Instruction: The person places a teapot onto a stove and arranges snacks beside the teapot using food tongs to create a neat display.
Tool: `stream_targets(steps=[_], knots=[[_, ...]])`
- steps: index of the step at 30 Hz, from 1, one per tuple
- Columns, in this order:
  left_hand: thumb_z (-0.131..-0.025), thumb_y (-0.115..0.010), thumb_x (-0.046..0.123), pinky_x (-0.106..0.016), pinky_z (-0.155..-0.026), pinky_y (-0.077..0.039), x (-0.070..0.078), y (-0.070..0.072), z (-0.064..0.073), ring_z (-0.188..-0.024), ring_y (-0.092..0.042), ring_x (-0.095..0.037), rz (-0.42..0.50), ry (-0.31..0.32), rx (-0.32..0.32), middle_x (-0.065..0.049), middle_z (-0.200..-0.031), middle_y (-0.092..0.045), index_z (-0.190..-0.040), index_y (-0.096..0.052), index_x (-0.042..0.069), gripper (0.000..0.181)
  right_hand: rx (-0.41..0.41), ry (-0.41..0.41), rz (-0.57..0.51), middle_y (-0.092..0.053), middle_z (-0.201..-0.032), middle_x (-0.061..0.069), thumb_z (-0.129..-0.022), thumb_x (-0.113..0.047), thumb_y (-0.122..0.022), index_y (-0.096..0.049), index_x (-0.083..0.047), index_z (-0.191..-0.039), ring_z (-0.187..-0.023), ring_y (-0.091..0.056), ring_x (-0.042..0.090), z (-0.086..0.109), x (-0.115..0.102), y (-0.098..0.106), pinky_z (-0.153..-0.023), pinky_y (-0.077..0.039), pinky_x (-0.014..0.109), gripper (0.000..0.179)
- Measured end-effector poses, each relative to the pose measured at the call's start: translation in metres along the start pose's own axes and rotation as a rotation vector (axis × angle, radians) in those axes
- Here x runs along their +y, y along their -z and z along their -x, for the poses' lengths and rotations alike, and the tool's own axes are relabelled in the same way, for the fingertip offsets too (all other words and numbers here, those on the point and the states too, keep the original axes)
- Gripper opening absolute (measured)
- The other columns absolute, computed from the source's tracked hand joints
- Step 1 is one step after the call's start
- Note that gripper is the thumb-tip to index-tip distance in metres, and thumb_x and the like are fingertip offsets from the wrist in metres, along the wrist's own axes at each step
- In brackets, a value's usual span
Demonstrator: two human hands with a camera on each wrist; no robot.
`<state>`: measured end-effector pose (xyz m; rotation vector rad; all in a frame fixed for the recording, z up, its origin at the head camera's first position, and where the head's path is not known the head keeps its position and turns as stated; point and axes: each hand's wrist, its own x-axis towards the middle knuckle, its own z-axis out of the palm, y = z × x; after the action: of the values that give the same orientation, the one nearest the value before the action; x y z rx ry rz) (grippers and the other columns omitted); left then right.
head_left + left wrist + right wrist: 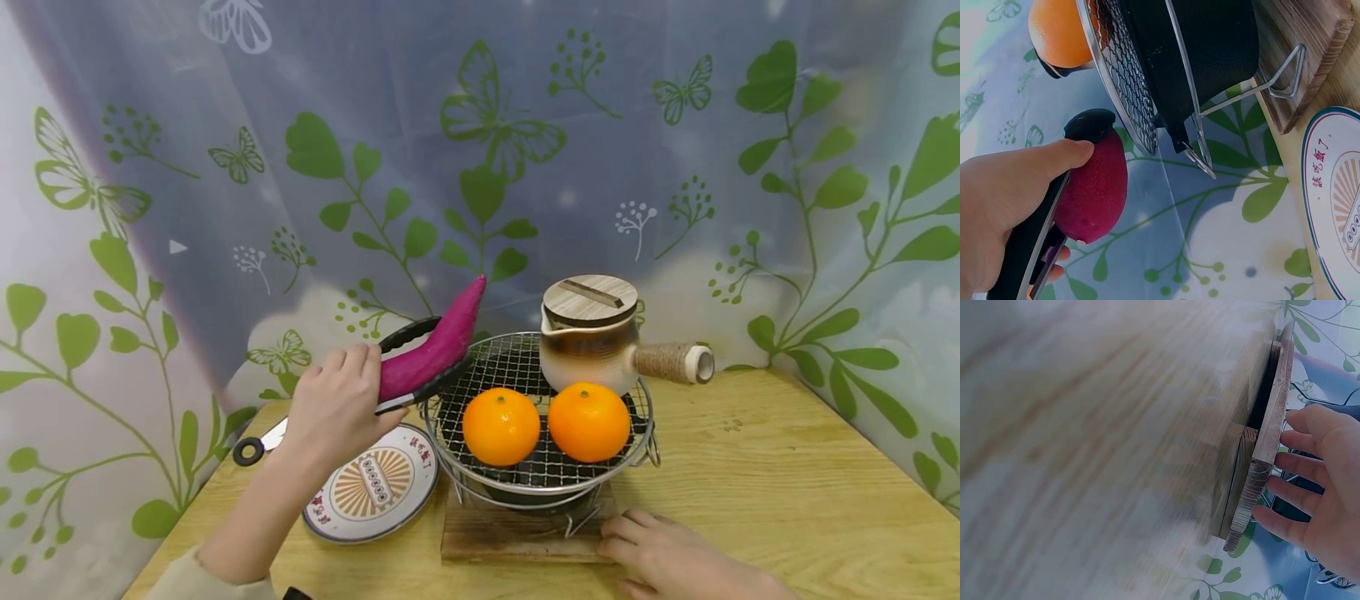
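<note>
My left hand grips a pair of black-tipped tongs. Between the tongs' arms lies a purple sweet potato, its pointed end tilted up to the right. In the left wrist view the sweet potato is held in the air beside the wire grill rack. Two oranges sit at the front of the round rack, with a lidded clay teapot behind them. Fingers extended and slightly bent, my right hand touches the edge of the wooden board under the stove.
A white plate with an orange sunburst print lies left of the stove. Behind my left forearm is a knife or scissors with a black ring handle. The teapot's rope-wrapped handle juts out to the right. A leaf-patterned curtain hangs behind the wooden table.
</note>
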<state>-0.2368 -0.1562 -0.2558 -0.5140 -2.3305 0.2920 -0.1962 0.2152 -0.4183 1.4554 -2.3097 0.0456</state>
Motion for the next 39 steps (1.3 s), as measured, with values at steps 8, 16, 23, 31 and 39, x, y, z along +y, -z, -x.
stream_targets(steps=[8, 16, 23, 31, 39], knots=[[-0.067, -0.074, 0.052, -0.04, -0.059, -0.048, 0.002, 0.0, -0.004, -0.081, -0.055, -0.028, 0.015, -0.014, -0.011, -0.014, -0.101, -0.059, -0.113, -0.056, -0.007, 0.077, -0.021, -0.019, -0.013, -0.058, -0.107, 0.0, -0.082, -0.029, -0.067, -0.063, -0.015, -0.108, -0.092, -0.053, 0.015, -0.001, -0.001, 0.001, -0.071, -0.049, 0.029, 0.029], [-0.068, -0.073, 0.053, -0.038, -0.058, -0.047, 0.007, 0.002, -0.008, -0.08, -0.053, -0.026, 0.045, -0.019, -0.065, -0.014, -0.101, -0.057, -0.111, -0.056, -0.005, 0.074, -0.031, -0.01, -0.027, -0.058, -0.107, 0.001, -0.084, -0.03, -0.065, -0.063, -0.015, -0.108, -0.091, -0.052, 0.015, 0.0, 0.0, 0.0, -0.071, -0.049, 0.029, 0.029], [-0.068, -0.072, 0.054, -0.039, -0.06, -0.048, 0.009, 0.0, -0.014, -0.083, -0.054, -0.026, 0.093, -0.025, -0.119, -0.013, -0.102, -0.057, -0.111, -0.057, -0.003, 0.072, -0.013, -0.015, -0.021, -0.058, -0.108, 0.0, -0.082, -0.028, -0.066, -0.063, -0.015, -0.108, -0.092, -0.052, 0.015, 0.0, 0.0, 0.0, -0.072, -0.049, 0.029, 0.03], [-0.07, -0.07, 0.055, -0.04, -0.062, -0.048, 0.008, -0.002, -0.018, -0.085, -0.053, -0.025, 0.121, -0.023, -0.182, -0.012, -0.103, -0.056, -0.112, -0.056, -0.002, 0.073, 0.01, 0.002, -0.016, -0.057, -0.107, 0.001, -0.08, -0.028, -0.068, -0.063, -0.015, -0.108, -0.091, -0.052, 0.015, 0.001, 0.002, -0.004, -0.069, -0.048, 0.027, 0.031], [-0.072, -0.067, 0.057, -0.039, -0.062, -0.049, 0.009, -0.002, -0.025, -0.087, -0.055, -0.024, 0.149, -0.039, -0.214, -0.011, -0.106, -0.058, -0.113, -0.057, 0.0, 0.071, 0.026, 0.014, -0.01, -0.057, -0.107, 0.001, -0.08, -0.028, -0.069, -0.063, -0.015, -0.107, -0.09, -0.052, 0.015, 0.001, 0.002, -0.004, -0.069, -0.048, 0.026, 0.03]])
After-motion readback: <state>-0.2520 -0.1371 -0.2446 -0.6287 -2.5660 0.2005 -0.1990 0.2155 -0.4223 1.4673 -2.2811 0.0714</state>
